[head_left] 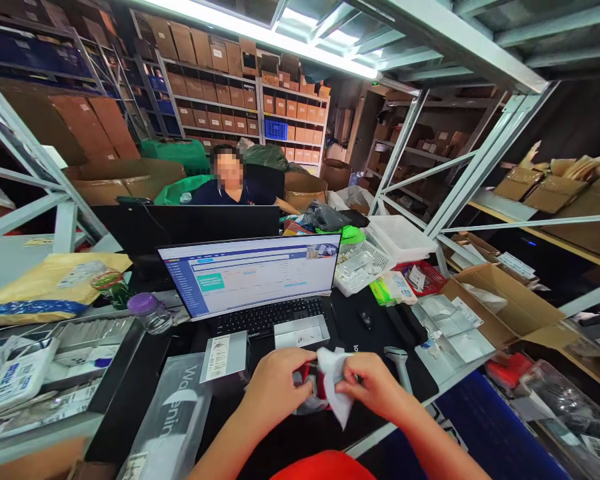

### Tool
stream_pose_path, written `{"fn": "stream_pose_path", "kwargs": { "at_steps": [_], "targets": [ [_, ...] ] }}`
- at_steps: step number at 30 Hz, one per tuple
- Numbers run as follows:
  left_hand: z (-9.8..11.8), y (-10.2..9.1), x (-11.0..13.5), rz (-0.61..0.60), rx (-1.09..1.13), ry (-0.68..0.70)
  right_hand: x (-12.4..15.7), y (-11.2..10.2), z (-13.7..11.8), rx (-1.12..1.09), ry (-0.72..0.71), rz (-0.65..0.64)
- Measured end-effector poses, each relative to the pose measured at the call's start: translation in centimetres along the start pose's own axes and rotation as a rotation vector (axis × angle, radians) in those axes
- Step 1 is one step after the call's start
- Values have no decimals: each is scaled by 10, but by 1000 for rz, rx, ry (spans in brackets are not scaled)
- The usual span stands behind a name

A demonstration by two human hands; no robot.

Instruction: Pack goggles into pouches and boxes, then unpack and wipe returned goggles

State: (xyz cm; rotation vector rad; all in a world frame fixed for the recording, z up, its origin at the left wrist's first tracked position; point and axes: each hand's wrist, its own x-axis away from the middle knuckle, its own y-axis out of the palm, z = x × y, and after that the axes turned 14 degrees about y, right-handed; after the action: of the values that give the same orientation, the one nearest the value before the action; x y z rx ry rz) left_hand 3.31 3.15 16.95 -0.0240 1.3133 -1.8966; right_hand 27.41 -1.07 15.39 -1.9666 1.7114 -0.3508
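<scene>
My left hand is closed around a small red and dark object, mostly covered by my fingers, so its kind cannot be told. Between the thumb and fingers of my right hand is a white tissue or wipe, held against the object's right side. Just beyond my hands lies an open pale box. A grey box with a printed label sits left of it. To the right of my right hand is a white handheld barcode scanner.
A monitor stands ahead, with a keyboard below it and a mouse to the right. Left are a frosted plastic bag and a purple-lidded jar. An open cardboard box stands right. Another person sits behind the monitors.
</scene>
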Motion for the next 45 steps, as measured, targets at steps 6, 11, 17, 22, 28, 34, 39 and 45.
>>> {"fn": "stream_pose_path", "kwargs": {
  "at_steps": [6,11,17,22,28,34,39,45],
  "targets": [
    [-1,-3,8,80,-17,50,4,18,3,-302,199,-248],
    [2,7,9,-2,-136,215,-6,33,-20,-123,239,-101],
    [-6,7,15,75,-143,270,-14,44,-35,-30,259,-66],
    [-10,-9,20,48,-2,228,-11,18,-12,-225,254,-443],
    [-9,-16,17,21,35,239,-14,2,-11,-133,214,-505],
    [-11,-1,16,-82,-143,354,-17,39,-27,-54,253,-300],
    [-22,4,22,-28,-133,335,-20,65,-30,-96,303,-111],
    [-7,7,60,366,-351,-103,-14,52,-12,-392,350,1]
  ]
}}
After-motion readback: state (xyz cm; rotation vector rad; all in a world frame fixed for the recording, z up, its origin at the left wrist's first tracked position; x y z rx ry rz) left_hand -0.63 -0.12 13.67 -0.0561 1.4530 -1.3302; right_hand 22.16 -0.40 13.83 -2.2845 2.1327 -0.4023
